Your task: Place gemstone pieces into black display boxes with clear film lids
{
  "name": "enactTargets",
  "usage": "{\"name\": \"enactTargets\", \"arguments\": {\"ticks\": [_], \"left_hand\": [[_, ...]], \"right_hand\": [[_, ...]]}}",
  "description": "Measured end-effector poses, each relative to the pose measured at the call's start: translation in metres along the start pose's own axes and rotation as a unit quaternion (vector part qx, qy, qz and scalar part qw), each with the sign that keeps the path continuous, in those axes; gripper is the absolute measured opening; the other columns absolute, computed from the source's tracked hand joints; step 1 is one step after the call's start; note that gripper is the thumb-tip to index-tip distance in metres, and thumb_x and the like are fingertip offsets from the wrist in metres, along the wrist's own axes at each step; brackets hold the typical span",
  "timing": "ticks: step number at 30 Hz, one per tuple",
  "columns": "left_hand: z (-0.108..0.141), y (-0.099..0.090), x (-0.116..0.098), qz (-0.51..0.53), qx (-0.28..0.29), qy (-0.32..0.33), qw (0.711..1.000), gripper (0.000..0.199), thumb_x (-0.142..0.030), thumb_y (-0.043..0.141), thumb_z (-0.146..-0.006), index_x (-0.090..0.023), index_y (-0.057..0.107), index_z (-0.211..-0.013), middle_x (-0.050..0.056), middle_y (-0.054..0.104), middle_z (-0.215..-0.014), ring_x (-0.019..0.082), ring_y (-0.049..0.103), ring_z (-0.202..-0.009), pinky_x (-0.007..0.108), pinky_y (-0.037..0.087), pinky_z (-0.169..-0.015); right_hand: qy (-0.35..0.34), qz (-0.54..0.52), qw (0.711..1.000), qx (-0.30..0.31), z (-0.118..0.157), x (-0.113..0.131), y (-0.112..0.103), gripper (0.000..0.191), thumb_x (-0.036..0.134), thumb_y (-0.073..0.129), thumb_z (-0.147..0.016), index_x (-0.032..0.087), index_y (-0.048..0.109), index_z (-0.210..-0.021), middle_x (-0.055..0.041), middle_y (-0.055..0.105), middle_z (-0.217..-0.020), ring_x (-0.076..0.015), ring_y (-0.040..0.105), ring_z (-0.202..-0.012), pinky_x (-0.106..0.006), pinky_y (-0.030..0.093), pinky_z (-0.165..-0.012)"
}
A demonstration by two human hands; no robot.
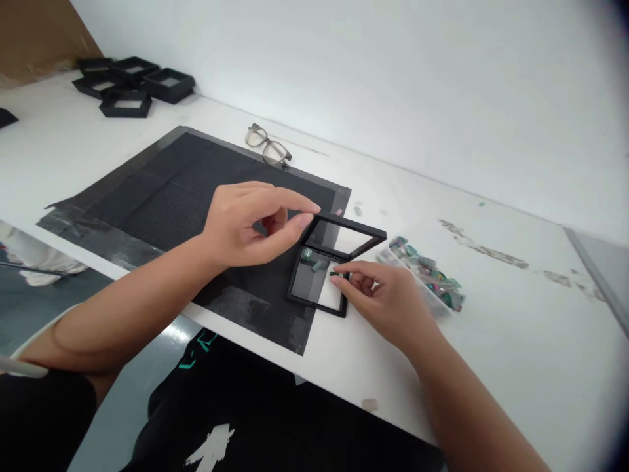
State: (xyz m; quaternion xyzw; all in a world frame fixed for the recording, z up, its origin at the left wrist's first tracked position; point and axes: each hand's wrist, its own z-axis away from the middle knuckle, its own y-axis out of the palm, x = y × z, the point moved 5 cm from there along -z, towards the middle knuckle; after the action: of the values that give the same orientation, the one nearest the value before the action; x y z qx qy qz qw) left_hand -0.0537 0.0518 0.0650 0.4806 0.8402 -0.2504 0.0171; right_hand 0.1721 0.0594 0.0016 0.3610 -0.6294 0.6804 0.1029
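A black hinged frame (319, 308) with clear panes lies opened at the right edge of the black mat (162, 190). Its lid stands tilted up, and the thumb and forefinger of my left hand (260, 226) pinch the lid's upper left corner. On the lower pane rest a small round pale-green piece (307, 254) and a small greenish piece (317, 267). Over the pane's right side, my right hand (381, 295) pinches a small dark green piece (335, 273). Beside that hand sits a clear plastic box (432, 298) filled with colourful little pieces.
Eyeglasses (269, 145) lie at the mat's back edge. Several black frames (126, 105) are piled at the back left. A small pale piece (369, 404) lies near the table's front edge. A white wall (368, 78) rises behind.
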Motion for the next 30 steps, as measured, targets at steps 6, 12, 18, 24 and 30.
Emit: {"name": "enactTargets", "arguments": {"ticks": [6,12,18,24,30], "left_hand": [[0.004,0.010,0.010,-0.027,0.114,-0.017,0.993,0.013,-0.029,0.066,-0.089,-0.021,0.076,-0.086,-0.005,0.062,-0.055,0.008,0.056,-0.054,0.021,0.043,-0.055],[0.015,0.026,-0.005,-0.020,0.294,0.100,0.951,0.030,-0.051,0.063,-0.092,-0.026,0.078,-0.095,-0.001,0.072,-0.070,0.012,0.065,-0.070,0.024,0.043,-0.062],[0.028,0.041,-0.016,-0.153,0.355,0.196,0.901,0.041,-0.054,0.052,-0.098,-0.023,0.075,-0.111,0.005,0.070,-0.111,0.026,0.057,-0.115,0.038,0.042,-0.095],[0.031,0.044,-0.014,-0.218,0.362,0.171,0.890,0.040,-0.049,0.049,-0.100,-0.019,0.073,-0.113,0.006,0.070,-0.102,0.026,0.056,-0.111,0.038,0.041,-0.093],[0.032,0.047,-0.017,-0.244,0.385,0.150,0.877,0.045,-0.047,0.043,-0.103,-0.013,0.070,-0.116,0.006,0.072,-0.093,0.026,0.060,-0.103,0.038,0.042,-0.084]], "right_hand": [[0.005,0.027,0.999,-0.037,-0.002,0.003,0.002,0.023,0.041,0.068,-0.088,0.023,0.076,-0.076,0.0026,0.058,-0.054,-0.0132,0.050,-0.049,-0.027,0.036,-0.049],[-0.003,0.078,0.991,-0.106,-0.004,0.007,0.007,0.032,0.045,0.065,-0.088,0.020,0.072,-0.069,0.0020,0.051,-0.049,-0.0137,0.048,-0.050,-0.029,0.030,-0.053],[0.000,0.090,0.987,-0.134,-0.001,0.006,0.011,0.035,0.047,0.063,-0.088,0.020,0.073,-0.068,0.0035,0.047,-0.046,-0.0118,0.041,-0.045,-0.028,0.030,-0.053],[-0.003,0.095,0.987,-0.131,0.001,0.006,0.010,0.031,0.043,0.061,-0.088,0.020,0.075,-0.073,0.0032,0.048,-0.048,-0.0116,0.042,-0.045,-0.027,0.030,-0.052],[0.004,0.093,0.989,-0.115,0.003,0.008,0.008,0.026,0.036,0.060,-0.086,0.021,0.076,-0.072,0.0045,0.041,-0.044,-0.0113,0.038,-0.044,-0.027,0.029,-0.052]]}}
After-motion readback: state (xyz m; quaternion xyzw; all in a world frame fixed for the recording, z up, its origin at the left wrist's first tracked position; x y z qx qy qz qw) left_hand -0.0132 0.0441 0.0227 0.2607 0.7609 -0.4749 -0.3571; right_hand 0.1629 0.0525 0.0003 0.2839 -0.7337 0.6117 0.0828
